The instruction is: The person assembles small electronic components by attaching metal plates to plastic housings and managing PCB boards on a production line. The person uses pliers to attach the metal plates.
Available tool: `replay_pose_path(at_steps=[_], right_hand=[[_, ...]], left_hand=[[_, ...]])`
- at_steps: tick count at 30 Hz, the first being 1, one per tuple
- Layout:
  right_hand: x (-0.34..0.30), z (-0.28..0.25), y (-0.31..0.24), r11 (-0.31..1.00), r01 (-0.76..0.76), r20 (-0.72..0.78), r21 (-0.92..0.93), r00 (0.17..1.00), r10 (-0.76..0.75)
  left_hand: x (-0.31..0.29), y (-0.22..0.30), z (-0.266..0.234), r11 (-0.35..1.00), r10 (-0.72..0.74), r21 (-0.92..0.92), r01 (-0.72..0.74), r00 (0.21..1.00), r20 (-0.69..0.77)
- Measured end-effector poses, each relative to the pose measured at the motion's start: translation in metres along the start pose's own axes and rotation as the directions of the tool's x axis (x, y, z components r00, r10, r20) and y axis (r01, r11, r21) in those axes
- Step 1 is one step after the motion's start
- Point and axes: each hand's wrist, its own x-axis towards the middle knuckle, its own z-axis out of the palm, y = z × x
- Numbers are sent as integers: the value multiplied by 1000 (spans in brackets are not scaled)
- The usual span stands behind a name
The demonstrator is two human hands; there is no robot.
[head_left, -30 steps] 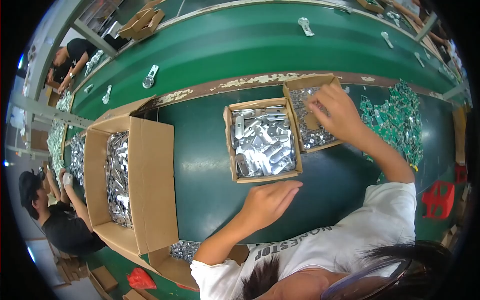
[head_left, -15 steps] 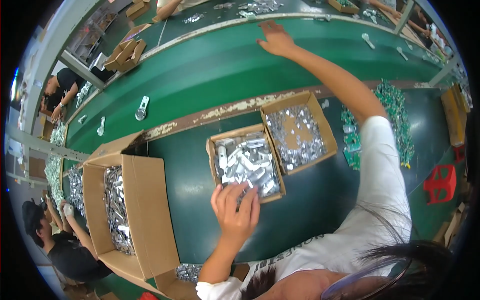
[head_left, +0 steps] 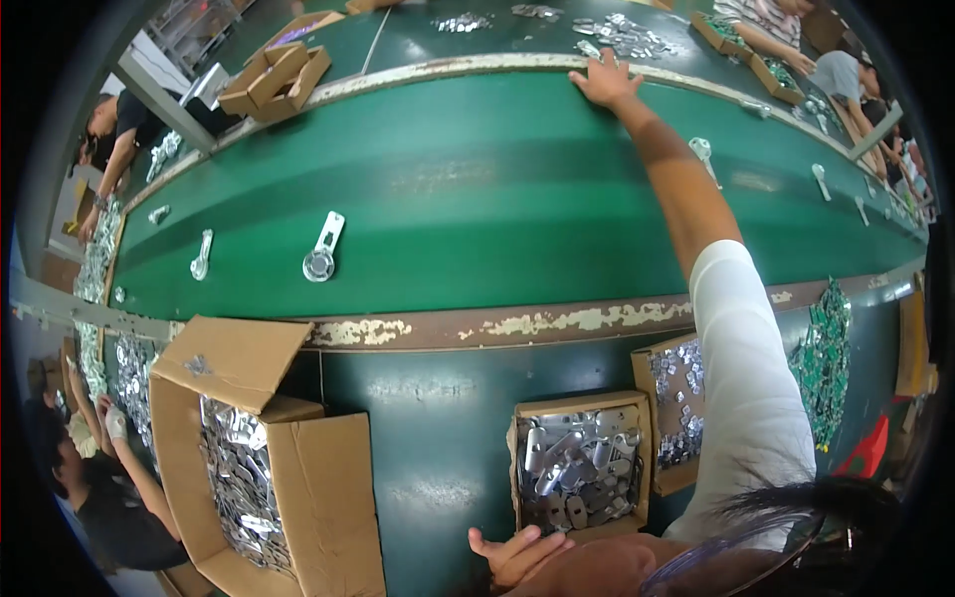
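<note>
My right hand (head_left: 605, 80) is stretched far across the green conveyor belt (head_left: 477, 189) and lies flat, fingers spread, on the belt's far worn rim; nothing shows in it. My left hand (head_left: 517, 552) is low at the near edge, fingers apart and holding nothing, just below a small cardboard box (head_left: 582, 406) of silver metal parts. A second small box (head_left: 647, 360) of smaller silver pieces stands to its right, partly hidden by my white sleeve.
A white-and-metal part (head_left: 323, 249) and a smaller one (head_left: 202, 254) ride the belt. A large open carton (head_left: 318, 497) of metal parts stands left. Green circuit boards (head_left: 826, 358) are piled right. Other people work at the left and far right.
My right hand left the small boxes and reached across the belt to its far rim. My left hand slid off the box of metal parts toward me.
</note>
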Motion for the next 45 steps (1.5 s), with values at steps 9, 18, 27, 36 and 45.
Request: replay_pose_path(at_steps=[9, 18, 27, 36, 45], right_hand=[[-153, -83, 40, 853, 371, -1, -367, 917, -399], [-418, -206, 63, 762, 640, -237, -102, 728, -643], [-437, -171, 97, 681, 512, 161, 523, 725, -669], [-440, -194, 99, 651, 540, 70, 534, 739, -671], [-481, -228, 69, 198, -332, 384, 922, 731, -564]], left_hand=[[62, -18, 78, -934, 330, 356, 13, 408, 851], [58, -9, 77, -930, 361, 357, 88, 401, 842], [63, -11, 100, -945, 319, 181, 273, 643, 696], [66, -15, 102, -933, 361, 246, 264, 682, 636], [69, -13, 112, -916, 326, 384, 116, 774, 543]])
